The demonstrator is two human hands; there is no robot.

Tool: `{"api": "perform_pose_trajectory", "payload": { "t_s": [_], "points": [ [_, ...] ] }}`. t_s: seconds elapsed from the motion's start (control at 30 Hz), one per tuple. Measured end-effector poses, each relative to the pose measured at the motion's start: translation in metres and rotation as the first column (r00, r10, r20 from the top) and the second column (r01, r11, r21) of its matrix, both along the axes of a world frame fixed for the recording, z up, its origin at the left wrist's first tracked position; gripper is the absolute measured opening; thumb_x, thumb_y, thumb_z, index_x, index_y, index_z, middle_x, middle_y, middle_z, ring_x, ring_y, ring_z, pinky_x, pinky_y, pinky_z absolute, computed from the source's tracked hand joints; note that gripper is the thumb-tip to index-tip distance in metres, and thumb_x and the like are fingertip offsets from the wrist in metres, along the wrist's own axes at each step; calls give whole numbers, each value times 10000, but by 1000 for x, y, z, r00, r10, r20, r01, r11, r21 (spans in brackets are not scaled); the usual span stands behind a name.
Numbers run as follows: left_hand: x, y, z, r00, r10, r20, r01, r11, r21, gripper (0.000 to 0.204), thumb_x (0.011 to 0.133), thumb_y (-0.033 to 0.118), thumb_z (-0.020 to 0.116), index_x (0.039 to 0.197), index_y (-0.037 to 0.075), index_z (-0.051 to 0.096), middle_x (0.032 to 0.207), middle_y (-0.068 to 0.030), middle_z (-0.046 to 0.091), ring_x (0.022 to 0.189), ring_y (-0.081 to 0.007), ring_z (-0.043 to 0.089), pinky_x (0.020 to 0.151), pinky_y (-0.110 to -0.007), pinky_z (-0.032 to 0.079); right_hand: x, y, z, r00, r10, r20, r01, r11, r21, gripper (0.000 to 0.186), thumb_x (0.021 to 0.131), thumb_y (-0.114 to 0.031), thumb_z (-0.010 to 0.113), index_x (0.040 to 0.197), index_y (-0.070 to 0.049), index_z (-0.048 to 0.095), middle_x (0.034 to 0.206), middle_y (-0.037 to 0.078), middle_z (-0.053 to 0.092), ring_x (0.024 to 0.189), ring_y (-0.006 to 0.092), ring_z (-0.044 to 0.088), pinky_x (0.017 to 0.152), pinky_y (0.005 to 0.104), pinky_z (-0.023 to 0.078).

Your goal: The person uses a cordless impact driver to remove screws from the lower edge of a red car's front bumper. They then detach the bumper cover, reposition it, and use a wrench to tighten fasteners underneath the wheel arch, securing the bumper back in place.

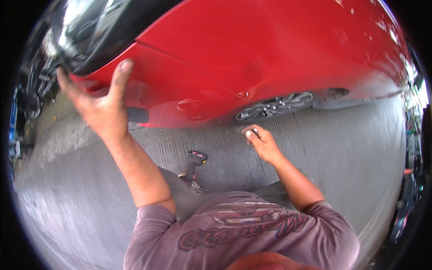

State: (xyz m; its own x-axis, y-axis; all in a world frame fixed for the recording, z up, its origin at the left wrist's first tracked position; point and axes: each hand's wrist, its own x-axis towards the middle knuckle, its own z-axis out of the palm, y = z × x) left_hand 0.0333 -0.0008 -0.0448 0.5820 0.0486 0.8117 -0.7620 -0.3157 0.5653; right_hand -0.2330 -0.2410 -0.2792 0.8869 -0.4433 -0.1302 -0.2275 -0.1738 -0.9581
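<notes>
A red car (202,49) fills the upper part of the view, its wheel (275,107) standing below the body panel. My left hand (101,110) is raised at the left, fingers spread and holding nothing, in front of the car's glossy dark glass part (96,33) and red edge. Whether a fingertip touches the car I cannot tell. Below the wheel, my right hand (263,143) is closed, thumb against fingers. A small dark, shiny bit shows between them, too small to name. A black cordless power tool (194,168) lies on the ground between my legs.
Grey, grooved concrete floor (351,148) stretches around me and under the car. A flat dark grey piece (137,115) sits at the car's lower left edge. Motorcycle-like shapes (36,92) stand at the far left, and cluttered dark objects (407,198) line the right rim.
</notes>
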Motion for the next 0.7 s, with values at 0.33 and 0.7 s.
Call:
{"api": "perform_pose_trajectory", "payload": {
  "t_s": [0.33,0.7],
  "points": [
    [-4,-9,2,999,34,-22,-33,999,34,1206,836,344,997,1704,-76,272,1745,-296,330,1608,-371,358,1335,-499,261,-11,-7,-9,998,-26,54,-5,856,517,458,1136,-71,474,1585,5,520,1020,128,693,697,107,585,592,259,472],
    [-19,7,29,996,62,-59,-57,994,91,1284,811,412,971,1740,-41,210,1784,-294,265,1676,-388,246,1354,-486,202,27,-5,37,921,-203,332,-190,510,839,431,1101,-158,576,1505,-12,595,1048,194,724,681,141,649,545,259,502]
  ]
}}
